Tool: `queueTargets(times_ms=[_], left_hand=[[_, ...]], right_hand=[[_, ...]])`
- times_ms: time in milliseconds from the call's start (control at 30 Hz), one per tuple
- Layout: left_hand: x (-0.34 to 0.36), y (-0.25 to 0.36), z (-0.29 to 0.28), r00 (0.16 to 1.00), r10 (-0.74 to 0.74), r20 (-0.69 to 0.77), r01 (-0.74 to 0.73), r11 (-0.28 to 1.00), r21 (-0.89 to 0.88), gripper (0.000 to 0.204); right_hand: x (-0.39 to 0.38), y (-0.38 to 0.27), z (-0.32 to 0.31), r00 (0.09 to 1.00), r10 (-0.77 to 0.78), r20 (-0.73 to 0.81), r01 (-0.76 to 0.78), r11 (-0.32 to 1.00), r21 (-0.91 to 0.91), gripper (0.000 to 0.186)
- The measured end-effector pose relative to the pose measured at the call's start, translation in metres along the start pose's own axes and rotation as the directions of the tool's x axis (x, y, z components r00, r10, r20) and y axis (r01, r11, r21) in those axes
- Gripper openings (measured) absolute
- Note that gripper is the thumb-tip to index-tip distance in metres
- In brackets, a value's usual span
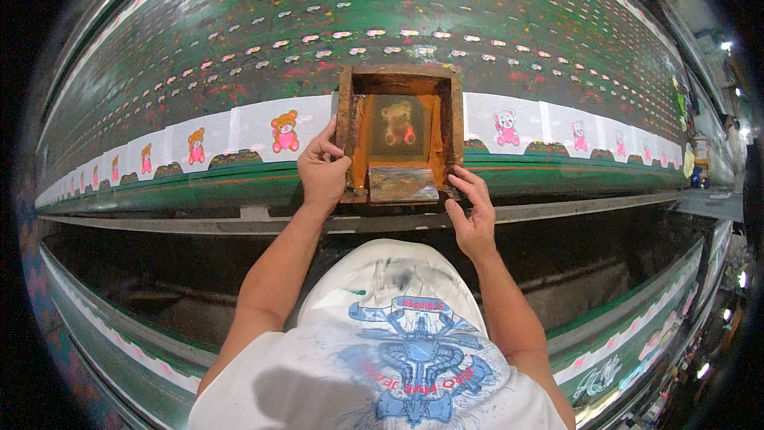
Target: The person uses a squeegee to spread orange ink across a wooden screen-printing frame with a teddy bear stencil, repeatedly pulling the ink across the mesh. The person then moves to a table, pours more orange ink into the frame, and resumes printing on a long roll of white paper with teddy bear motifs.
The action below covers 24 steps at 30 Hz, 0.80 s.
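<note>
Both hands grip a square wooden printing frame with an orange bear-patterned mesh: left hand at 9 o'clock, right hand at 4 o'clock, fingers curled on its edges.

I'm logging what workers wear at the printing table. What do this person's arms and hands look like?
Both forearms are bare, with no gloves, watch or rings visible on the left hand or right hand. No sleeves show on either forearm. The person wears a white shirt with a blue and red print.

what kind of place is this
Most likely a hand screen-printing workshop for fabric. Both hands, left hand and right hand, hold a wooden printing screen on a long paint-flecked green table, where a row of white cloth pieces carries printed teddy bears.
</note>
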<state>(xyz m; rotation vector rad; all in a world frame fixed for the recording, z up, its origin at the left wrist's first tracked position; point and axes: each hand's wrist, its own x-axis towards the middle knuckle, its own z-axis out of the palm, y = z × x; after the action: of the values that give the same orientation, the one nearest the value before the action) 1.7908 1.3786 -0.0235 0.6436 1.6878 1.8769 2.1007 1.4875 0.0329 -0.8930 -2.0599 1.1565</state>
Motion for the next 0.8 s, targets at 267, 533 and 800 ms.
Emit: queueTargets(times_ms=[267, 533, 800], left_hand=[[0.0, 0.001, 0.014, 0.999, -0.035, -0.009, 0.035, 0.999, 0.032, 0.026], [0.001, -0.001, 0.014, 1.0, 0.008, -0.006, -0.008, 0.999, -0.032, 0.03], [0.001, -0.004, 0.01, 1.0, -0.013, -0.007, 0.013, 0.998, 0.054, 0.025]], right_hand=[[0.012, 0.013, -0.036, 0.997, -0.048, 0.058, 0.046, 0.998, 0.038, 0.04], [0.033, -0.012, -0.031, 0.898, -0.396, 0.191, 0.42, 0.902, -0.103, 0.046], [0.056, -0.037, 0.011, 0.786, -0.442, 0.432, 0.582, 0.764, -0.279, 0.041]])
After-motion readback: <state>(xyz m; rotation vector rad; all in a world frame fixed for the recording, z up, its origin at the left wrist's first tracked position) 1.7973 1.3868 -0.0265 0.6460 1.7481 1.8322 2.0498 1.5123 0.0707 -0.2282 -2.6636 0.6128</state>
